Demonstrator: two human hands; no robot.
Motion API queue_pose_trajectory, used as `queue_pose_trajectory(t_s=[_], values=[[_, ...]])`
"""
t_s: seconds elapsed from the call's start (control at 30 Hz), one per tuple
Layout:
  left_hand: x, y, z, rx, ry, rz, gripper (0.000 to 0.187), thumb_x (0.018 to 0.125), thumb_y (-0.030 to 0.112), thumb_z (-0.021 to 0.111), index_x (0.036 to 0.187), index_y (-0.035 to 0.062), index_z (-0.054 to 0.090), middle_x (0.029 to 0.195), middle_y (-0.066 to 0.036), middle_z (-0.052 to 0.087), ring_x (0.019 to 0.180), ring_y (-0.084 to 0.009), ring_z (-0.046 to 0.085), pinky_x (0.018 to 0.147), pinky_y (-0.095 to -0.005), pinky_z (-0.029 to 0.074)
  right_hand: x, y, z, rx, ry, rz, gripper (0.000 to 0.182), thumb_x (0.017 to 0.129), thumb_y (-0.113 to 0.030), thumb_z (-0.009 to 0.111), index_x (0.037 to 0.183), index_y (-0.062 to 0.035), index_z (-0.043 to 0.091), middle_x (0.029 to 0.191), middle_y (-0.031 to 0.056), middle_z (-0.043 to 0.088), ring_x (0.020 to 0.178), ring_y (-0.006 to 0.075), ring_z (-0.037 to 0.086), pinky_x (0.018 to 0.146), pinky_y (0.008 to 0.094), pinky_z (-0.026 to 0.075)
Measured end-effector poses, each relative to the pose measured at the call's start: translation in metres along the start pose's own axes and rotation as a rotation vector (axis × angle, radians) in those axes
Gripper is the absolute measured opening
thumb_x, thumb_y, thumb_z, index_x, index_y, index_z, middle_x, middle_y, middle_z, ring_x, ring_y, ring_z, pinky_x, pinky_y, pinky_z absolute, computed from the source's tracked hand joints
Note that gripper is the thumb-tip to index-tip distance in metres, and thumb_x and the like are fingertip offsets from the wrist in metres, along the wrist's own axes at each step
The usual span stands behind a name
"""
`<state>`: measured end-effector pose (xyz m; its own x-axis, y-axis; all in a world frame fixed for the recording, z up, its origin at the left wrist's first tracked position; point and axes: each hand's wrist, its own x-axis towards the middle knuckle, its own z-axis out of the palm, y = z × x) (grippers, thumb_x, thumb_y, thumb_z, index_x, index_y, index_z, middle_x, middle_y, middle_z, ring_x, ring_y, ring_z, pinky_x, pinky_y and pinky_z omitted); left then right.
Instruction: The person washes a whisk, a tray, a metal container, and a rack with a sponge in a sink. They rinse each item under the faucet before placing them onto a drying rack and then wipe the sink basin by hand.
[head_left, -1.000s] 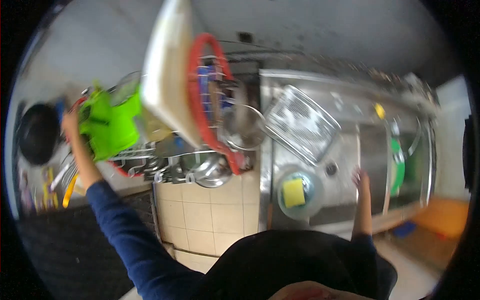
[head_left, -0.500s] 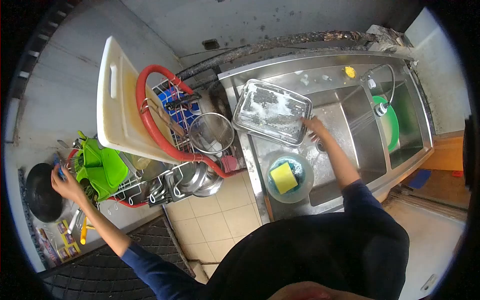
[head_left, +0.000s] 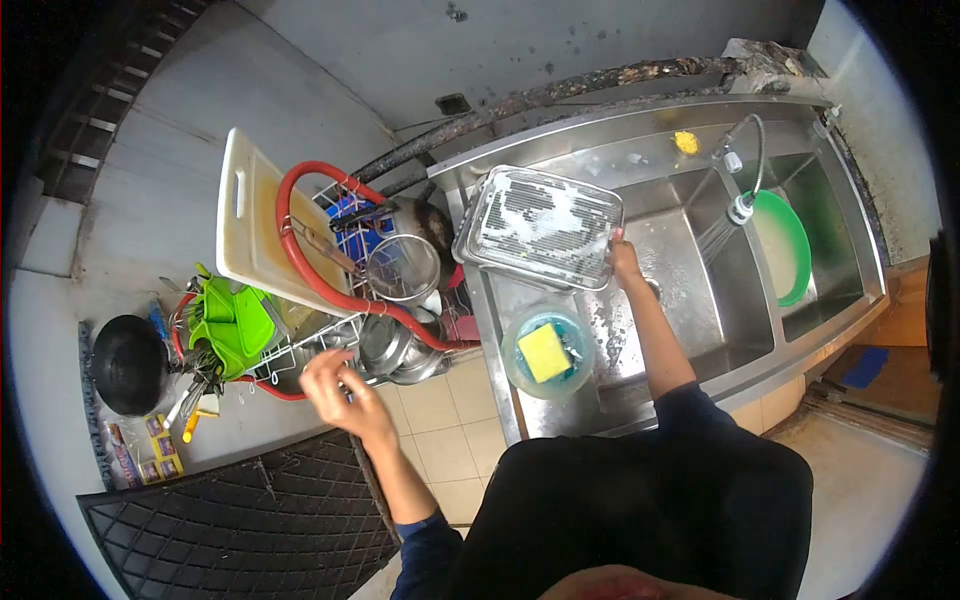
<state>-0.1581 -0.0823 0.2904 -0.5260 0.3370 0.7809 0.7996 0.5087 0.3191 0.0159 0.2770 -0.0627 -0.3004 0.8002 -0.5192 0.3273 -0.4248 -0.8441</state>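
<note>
My right hand (head_left: 625, 258) is closed on the right edge of a soapy metal tray (head_left: 545, 225), which sits at the left of the steel sink. Below the tray stands a clear round tub (head_left: 518, 372) with bluish liquid, and a yellow sponge (head_left: 543, 352) rests on it. My left hand (head_left: 338, 392) is in the air in front of the dish rack, fingers apart and nothing in it.
The dish rack (head_left: 262, 368) holds a white cutting board (head_left: 243, 215), a strainer (head_left: 403, 268) and green containers (head_left: 232, 325). Water sprays from a faucet (head_left: 740, 208) beside a green basin (head_left: 797, 250). A black pan (head_left: 130, 365) lies far left.
My left hand has moved right, away from the far-left end of the rack. My right hand has closed on the tray's edge. The view has shifted slightly.
</note>
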Motion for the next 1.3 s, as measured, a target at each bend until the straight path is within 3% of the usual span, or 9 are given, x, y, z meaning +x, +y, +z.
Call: queue_pose_trajectory(t_s=[0.17,0.33,0.43,0.5,0.73,0.87,1.1,1.17,1.3], values=[[-0.03,0.098,0.09,-0.584,-0.532,-0.24,0.017,0.08,-0.003,0.044,0.081,-0.0021,0.06,0.084,-0.01,0.058,0.08,-0.0188,0.057,0.071,-0.0289,0.044,-0.031,-0.002,-0.13,0.386,-0.274,0.099,0.06,0.094,-0.05,0.031,0.115,0.0032,0.049,0.103,0.0145,0.056,0.09,0.0282,0.058,0.069,0.0385,0.052],[-0.116,0.167,0.232,-1.096,-1.677,-1.249,0.078,0.09,0.061,0.017,0.119,-0.0051,0.046,0.115,-0.024,0.053,0.1,-0.0344,0.058,0.089,-0.0437,0.048,-0.017,0.059,-0.237,0.208,-0.021,-0.134,0.058,0.095,-0.044,0.033,0.13,0.0026,0.037,0.128,0.0128,0.046,0.116,0.0262,0.045,0.091,0.041,0.043],[-0.182,0.183,0.295,-1.367,-1.632,-1.86,0.093,0.083,0.071,0.015,0.128,-0.0082,0.034,0.126,-0.029,0.043,0.113,-0.0369,0.049,0.094,-0.0458,0.043,0.001,0.072,-0.27,0.153,-0.071,-0.348,0.055,0.096,-0.038,0.036,0.134,0.0017,0.033,0.136,0.0108,0.038,0.126,0.0196,0.033,0.105,0.0304,0.022],[-0.206,0.195,0.315,-1.485,-0.694,-2.767,0.096,0.081,0.072,0.023,0.135,-0.0075,0.022,0.133,-0.029,0.033,0.119,-0.0369,0.043,0.097,-0.0458,0.042,0.017,0.073,-0.286,0.137,-0.11,-0.373,0.055,0.096,-0.037,0.036,0.135,0.0017,0.032,0.137,0.0106,0.038,0.127,0.0195,0.032,0.106,0.0304,0.02],[-0.313,0.141,0.366,-1.729,-0.475,-2.955,0.068,0.084,0.046,0.05,0.121,-0.0106,0.041,0.118,-0.028,0.05,0.101,-0.0327,0.059,0.082,-0.0422,0.053,0.028,0.042,-0.313,-0.11,-0.522,-0.697,0.061,0.087,-0.002,0.042,0.142,-0.0161,0.02,0.149,0.0145,0.013,0.138,0.0286,0.007,0.11,0.0385,0.01],[-0.336,0.128,0.365,-1.603,-0.794,-1.951,0.039,0.079,0.03,0.054,0.107,0.005,0.059,0.104,-0.013,0.062,0.087,-0.0294,0.062,0.08,-0.0463,0.051,0.05,0.028,-0.328,-0.421,-0.586,-0.734,0.085,0.071,0.011,0.049,0.143,-0.0177,0.015,0.149,0.013,0.011,0.137,0.0275,0.011,0.111,0.0396,0.013],[-0.324,0.185,0.392,-1.473,-0.415,-1.574,0.039,0.082,0.014,0.055,0.121,0.0125,0.049,0.126,-0.01,0.049,0.109,-0.0247,0.051,0.088,-0.0389,0.047,0.053,-0.049,-0.348,0.456,-0.643,-0.268,0.083,0.069,0.002,0.062,0.141,-0.0097,0.023,0.145,0.0112,0.024,0.134,0.0239,0.023,0.108,0.0349,0.021],[-0.28,0.241,0.391,-1.362,-0.531,-1.407,0.037,0.083,0.002,0.051,0.12,0.0068,0.046,0.117,-0.011,0.054,0.101,-0.02,0.055,0.082,-0.0343,0.05,0.022,-0.115,-0.348,0.181,-0.71,-0.621,0.07,0.074,0.001,0.062,0.137,-0.0085,0.033,0.138,0.0102,0.035,0.128,0.0212,0.034,0.104,0.0332,0.029],[-0.29,0.242,0.418,-1.167,-0.843,-1.292,0.034,0.084,0.001,0.054,0.117,0.0034,0.047,0.099,-0.006,0.06,0.079,-0.0142,0.062,0.065,-0.0271,0.053,0.019,-0.132,-0.322,0.225,-0.984,-0.36,0.051,0.08,-0.007,0.065,0.127,-0.004,0.044,0.126,0.0079,0.049,0.115,0.0159,0.046,0.098,0.0312,0.038]])
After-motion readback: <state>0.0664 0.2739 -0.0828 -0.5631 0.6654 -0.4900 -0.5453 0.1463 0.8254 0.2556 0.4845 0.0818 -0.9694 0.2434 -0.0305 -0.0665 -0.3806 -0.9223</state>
